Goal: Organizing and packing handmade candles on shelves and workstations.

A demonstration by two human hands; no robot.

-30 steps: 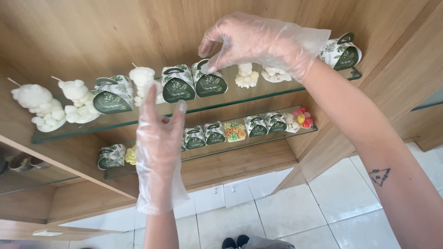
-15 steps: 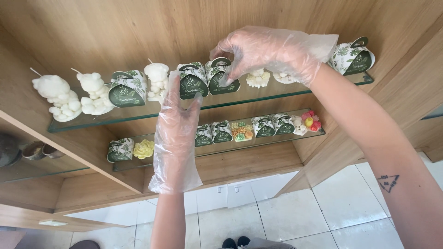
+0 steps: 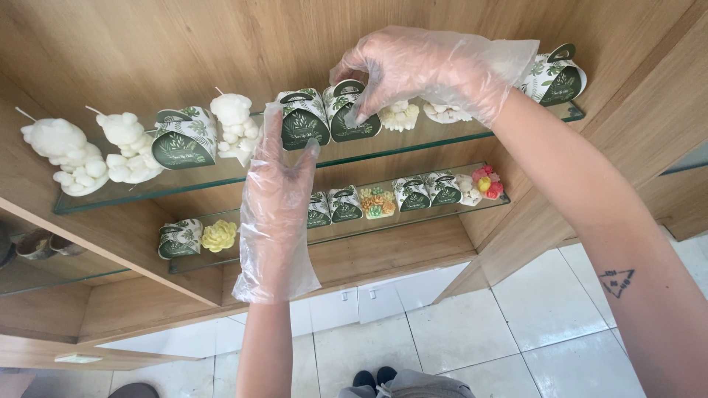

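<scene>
Both my hands wear clear plastic gloves. My right hand [image 3: 420, 66] reaches up to the upper glass shelf [image 3: 442, 140], and its fingertips pinch the top handle of a green-and-white leaf-print gift box [image 3: 355, 121]. My left hand [image 3: 276, 199] is raised flat with its fingers together and straight. Its fingertips rest against the left side of the neighbouring gift box [image 3: 306, 121]. The two boxes stand side by side and touch.
The upper shelf also holds white bear-shaped candles [image 3: 63, 151], another box [image 3: 181, 140], white flower candles [image 3: 400, 116] and a box at the far right [image 3: 557, 77]. A lower glass shelf [image 3: 413, 217] carries small boxes and coloured flower candles [image 3: 376, 201]. Wooden cabinet walls surround both shelves, with tiled floor below.
The view has slid so the shelves sit further right in frame. My right hand has stayed on the same box's handle, and my left hand has stayed flat beside the neighbouring box.
</scene>
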